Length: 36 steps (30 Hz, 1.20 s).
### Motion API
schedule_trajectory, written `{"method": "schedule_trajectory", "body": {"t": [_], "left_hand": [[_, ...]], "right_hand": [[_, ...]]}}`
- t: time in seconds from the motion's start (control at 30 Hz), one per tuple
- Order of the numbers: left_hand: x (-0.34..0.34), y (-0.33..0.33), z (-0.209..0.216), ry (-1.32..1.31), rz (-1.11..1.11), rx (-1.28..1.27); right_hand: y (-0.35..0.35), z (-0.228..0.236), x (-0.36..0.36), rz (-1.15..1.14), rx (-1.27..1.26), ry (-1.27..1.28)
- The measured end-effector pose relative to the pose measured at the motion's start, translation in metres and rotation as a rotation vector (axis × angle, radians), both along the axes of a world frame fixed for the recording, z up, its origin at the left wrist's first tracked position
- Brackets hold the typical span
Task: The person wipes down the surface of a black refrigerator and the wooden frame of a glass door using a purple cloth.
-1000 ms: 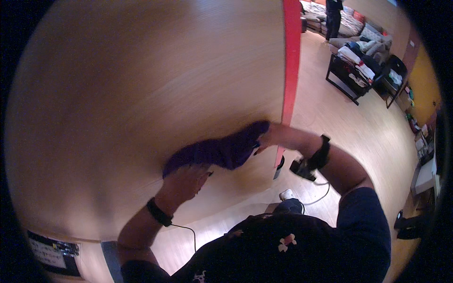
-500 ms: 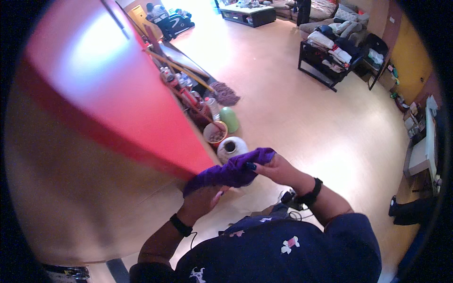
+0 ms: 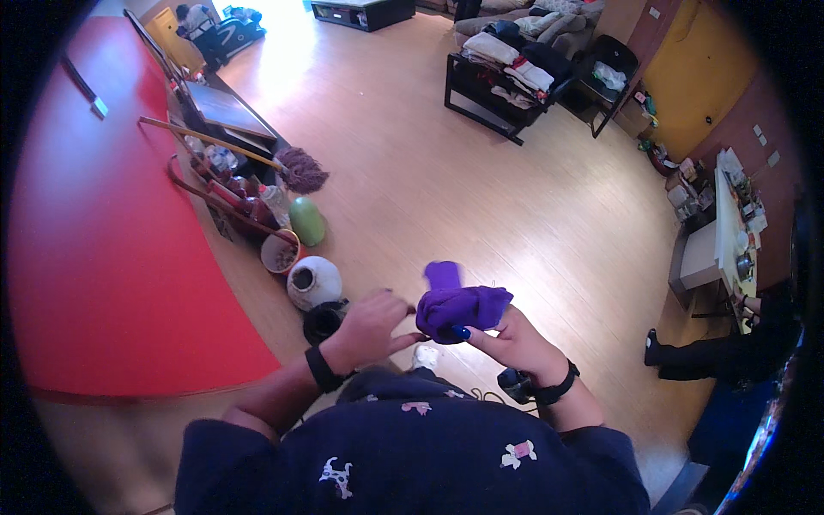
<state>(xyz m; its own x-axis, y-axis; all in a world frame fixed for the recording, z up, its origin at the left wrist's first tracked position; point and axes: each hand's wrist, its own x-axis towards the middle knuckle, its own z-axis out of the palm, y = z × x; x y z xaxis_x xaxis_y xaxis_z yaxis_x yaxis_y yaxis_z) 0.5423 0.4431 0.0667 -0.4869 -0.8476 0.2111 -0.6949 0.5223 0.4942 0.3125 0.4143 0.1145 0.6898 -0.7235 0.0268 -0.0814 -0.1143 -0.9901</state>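
Observation:
A bunched purple cloth [image 3: 455, 311] hangs in front of me, one flap of it sticking up at the far side. My right hand [image 3: 519, 345] grips its right side, the thumb with a dark blue nail pressed on the near face. Just left of the cloth is my left hand [image 3: 369, 329], its fingers bent and its thumb apart from them, pointing at the cloth's edge. I see nothing held in it; whether the thumb tip touches the cloth I cannot tell. Both wrists wear black bands.
A white jar [image 3: 314, 283], a pot [image 3: 281, 251], a green oval object [image 3: 306, 221] and a mop [image 3: 301, 170] stand along the red panel [image 3: 112, 232] at left. Farther off is a black-framed chair with folded clothes [image 3: 498, 64]. At right, a person's dark-clothed leg [image 3: 699, 350] shows near a counter.
The cloth went from stretched out between both hands to bunched in my right hand. My left hand has come off it. The view has shifted to the right.

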Motion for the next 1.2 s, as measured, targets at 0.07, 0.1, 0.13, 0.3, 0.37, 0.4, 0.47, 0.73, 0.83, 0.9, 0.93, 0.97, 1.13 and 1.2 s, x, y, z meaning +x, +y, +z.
{"method": "schedule_trajectory", "body": {"t": [0.07,0.1,0.13,0.3,0.37,0.4,0.47,0.73,0.83,0.9,0.93,0.97,1.13,1.2], "left_hand": [[-0.020,-0.017,0.017,0.253,-0.035,0.023],[-0.028,-0.026,0.020,0.257,-0.040,0.031],[-0.035,-0.034,0.022,0.291,-0.139,0.136],[-0.052,-0.056,0.019,0.041,-0.320,0.360],[-0.058,-0.061,0.008,0.001,-0.387,0.301],[-0.060,-0.067,0.007,-0.051,-0.442,0.233],[-0.059,-0.074,0.007,-0.031,-0.491,0.237],[-0.021,-0.123,0.012,-0.091,-0.326,0.327],[0.002,-0.141,0.007,0.027,-0.271,0.295],[0.014,-0.154,-0.008,0.216,-0.265,0.168],[0.021,-0.159,-0.012,0.219,-0.255,0.178],[0.030,-0.164,-0.014,0.205,-0.213,0.184],[0.036,-0.191,0.005,0.423,-0.096,0.276],[0.033,-0.208,-0.008,0.432,-0.057,0.298]], "right_hand": [[0.003,0.003,-0.007,-0.029,-0.117,0.044],[0.003,0.005,-0.008,-0.070,-0.183,0.034],[0.005,0.005,-0.011,-0.075,-0.176,0.039],[0.018,0.011,-0.038,-0.175,-0.082,0.147],[0.022,0.011,-0.043,-0.233,-0.119,0.099],[0.020,0.011,-0.046,-0.279,-0.164,0.111],[0.015,0.008,-0.049,-0.356,-0.255,0.135],[-0.053,0.001,-0.034,-0.369,-0.212,0.186],[-0.093,0.004,-0.020,-0.253,-0.265,0.298],[-0.121,0.009,-0.009,-0.189,-0.338,0.301],[-0.134,0.012,-0.004,-0.141,-0.411,0.300],[-0.146,0.022,-0.001,-0.053,-0.276,0.417],[-0.192,0.013,0.014,-0.055,-0.111,0.317],[-0.217,0.007,0.013,-0.013,-0.114,0.294]]}}
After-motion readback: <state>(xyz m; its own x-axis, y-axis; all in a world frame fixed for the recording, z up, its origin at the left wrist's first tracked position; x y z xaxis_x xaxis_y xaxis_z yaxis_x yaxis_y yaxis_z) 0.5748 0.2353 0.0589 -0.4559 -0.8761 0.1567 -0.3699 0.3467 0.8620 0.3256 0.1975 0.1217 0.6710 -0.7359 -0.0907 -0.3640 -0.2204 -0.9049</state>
